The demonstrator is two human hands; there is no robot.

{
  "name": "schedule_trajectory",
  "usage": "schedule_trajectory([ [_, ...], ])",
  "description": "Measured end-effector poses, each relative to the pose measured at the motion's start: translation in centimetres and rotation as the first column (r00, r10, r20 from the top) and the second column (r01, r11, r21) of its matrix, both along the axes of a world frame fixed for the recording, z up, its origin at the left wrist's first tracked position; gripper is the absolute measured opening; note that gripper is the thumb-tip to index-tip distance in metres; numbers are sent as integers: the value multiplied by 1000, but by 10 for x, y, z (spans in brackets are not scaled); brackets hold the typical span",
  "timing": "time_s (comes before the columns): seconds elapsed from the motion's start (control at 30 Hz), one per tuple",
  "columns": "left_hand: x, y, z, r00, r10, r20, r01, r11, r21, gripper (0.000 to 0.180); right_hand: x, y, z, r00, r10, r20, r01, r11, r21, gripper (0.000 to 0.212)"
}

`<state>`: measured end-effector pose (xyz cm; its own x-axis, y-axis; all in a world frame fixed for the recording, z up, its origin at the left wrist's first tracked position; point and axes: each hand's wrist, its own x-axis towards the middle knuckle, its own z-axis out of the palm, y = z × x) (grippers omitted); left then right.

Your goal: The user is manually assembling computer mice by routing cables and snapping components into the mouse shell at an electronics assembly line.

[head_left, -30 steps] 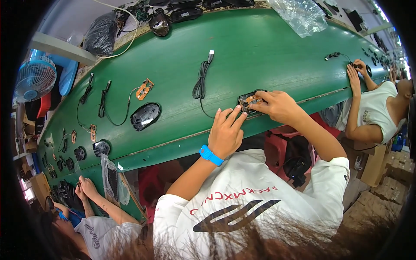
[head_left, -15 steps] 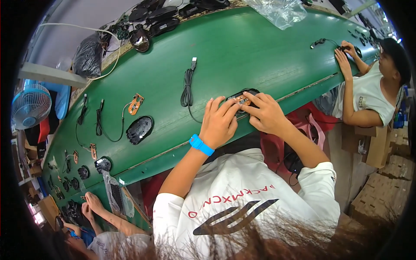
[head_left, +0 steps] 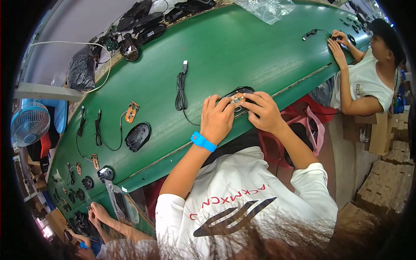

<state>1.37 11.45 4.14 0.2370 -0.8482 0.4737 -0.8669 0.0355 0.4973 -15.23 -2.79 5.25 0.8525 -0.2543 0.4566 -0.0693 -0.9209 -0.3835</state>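
Note:
Between my two hands is an orange-brown circuit board (head_left: 238, 99), at the near side of a black mouse shell (head_left: 243, 90). My left hand (head_left: 216, 116), with a blue band at the wrist, grips the board's left end with its fingertips. At the right end, the thumb and fingers of my right hand (head_left: 263, 112) pinch the board's edge. Fingers partly cover the board and shell, so I cannot tell whether they touch. A bundled black cable (head_left: 180, 92) with a USB plug lies left of my left hand and runs toward it.
On the green work surface (head_left: 208, 47) to the left lie another black mouse shell (head_left: 138, 137) and an orange circuit board (head_left: 132, 112) with its cable. A clear plastic bag (head_left: 271, 9) lies at the far edge. Co-workers sit at right (head_left: 364, 86) and lower left (head_left: 123, 242).
The board shows more plainly between my fingertips, nearer the shell's front side. My fingers have shifted from pressing over the shell to gripping the board's ends. The whole view has shifted slightly.

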Motion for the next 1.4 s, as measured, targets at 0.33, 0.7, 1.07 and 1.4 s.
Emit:
schedule_trajectory([
  [0.33,-5,-1,5,999,27,-28,-26,999,27,18,4,8,-7,994,-97,55,101,993,-63,38],
  [0.7,-4,-4,12,1000,22,-9,-21,999,41,15,9,11,11,985,-172,-7,165,956,-240,40],
  [1.07,-5,-5,13,999,17,-37,-14,998,67,14,6,16,18,997,-71,34,71,997,11,26],
  [1.4,-4,-8,18,999,6,-47,-3,997,74,13,15,22,20,993,-117,-28,115,991,-69,20],
])
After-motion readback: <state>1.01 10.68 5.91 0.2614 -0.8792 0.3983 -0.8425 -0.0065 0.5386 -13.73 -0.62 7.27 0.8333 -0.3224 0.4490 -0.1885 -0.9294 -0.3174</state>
